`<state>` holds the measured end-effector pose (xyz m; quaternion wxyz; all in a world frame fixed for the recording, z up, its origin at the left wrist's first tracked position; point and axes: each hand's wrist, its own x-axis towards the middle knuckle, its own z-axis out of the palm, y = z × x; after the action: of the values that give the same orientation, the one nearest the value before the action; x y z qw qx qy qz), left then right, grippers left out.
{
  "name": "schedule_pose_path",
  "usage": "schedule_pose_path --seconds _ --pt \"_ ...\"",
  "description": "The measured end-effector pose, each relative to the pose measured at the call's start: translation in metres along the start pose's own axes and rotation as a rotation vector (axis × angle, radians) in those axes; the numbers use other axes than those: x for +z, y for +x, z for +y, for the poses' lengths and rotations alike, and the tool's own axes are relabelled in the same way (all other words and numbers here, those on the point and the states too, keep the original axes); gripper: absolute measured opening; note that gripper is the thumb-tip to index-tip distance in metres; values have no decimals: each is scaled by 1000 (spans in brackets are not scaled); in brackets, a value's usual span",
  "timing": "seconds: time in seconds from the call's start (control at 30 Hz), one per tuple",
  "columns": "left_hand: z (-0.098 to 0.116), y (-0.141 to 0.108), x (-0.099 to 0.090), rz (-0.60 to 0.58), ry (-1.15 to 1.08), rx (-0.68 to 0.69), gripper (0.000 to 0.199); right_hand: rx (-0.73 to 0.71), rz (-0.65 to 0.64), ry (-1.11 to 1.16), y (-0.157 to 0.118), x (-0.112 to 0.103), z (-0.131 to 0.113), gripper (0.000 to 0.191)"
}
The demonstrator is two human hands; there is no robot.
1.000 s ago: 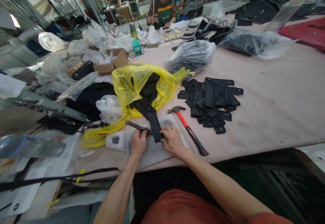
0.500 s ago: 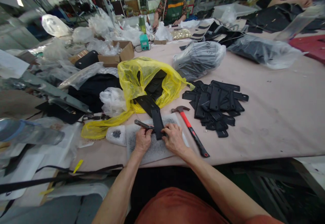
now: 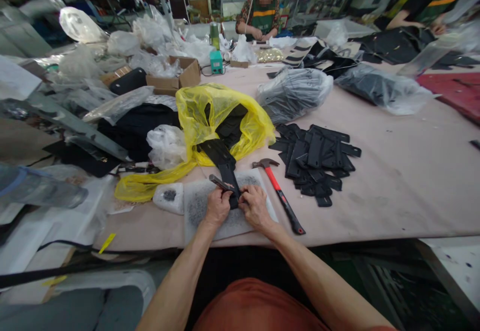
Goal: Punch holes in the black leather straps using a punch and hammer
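My left hand [image 3: 217,207] is closed on a slim metal tool [image 3: 221,183], whose exact kind I cannot make out. The tool slants across a flat black strip [image 3: 228,173], with its lower end close to my fingertips. My right hand [image 3: 255,205] pinches the right edge of this strip near its lower end. Beneath both hands lies a whitish pad [image 3: 195,226] with dark speckled marks. A claw hammer [image 3: 279,191] with a red and black handle rests just right of the pad. My fingers partly hide the strip's near end.
A yellow plastic bag [image 3: 187,106] holding black pieces lies open beyond the pad. Right of the hammer is a pile of similar black pieces [image 3: 318,156]. A small white block [image 3: 168,206] sits to the left. Across the table, a co-worker's hands [image 3: 262,35] are at the far edge.
My left hand has moved right with the metal tool, which now crosses over the black strip. My right hand stays at the strip's edge. The camera view has shifted slightly.
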<state>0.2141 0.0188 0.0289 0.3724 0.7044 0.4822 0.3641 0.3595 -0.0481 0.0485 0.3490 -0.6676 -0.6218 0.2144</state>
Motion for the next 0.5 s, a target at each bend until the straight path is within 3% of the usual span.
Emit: schedule_pose_path --seconds 0.13,0.2,0.37,0.5 --pt "-1 2 1 -18 -3 -21 20 73 -7 342 -11 -18 4 7" --pt "-1 2 0 -20 -17 -23 20 160 -24 398 -24 -31 6 9" --pt "0 0 -2 -27 -72 -28 19 248 -55 218 -72 -68 14 12" --pt "-1 0 -2 -22 -81 -37 20 341 -211 106 -123 -91 27 19"
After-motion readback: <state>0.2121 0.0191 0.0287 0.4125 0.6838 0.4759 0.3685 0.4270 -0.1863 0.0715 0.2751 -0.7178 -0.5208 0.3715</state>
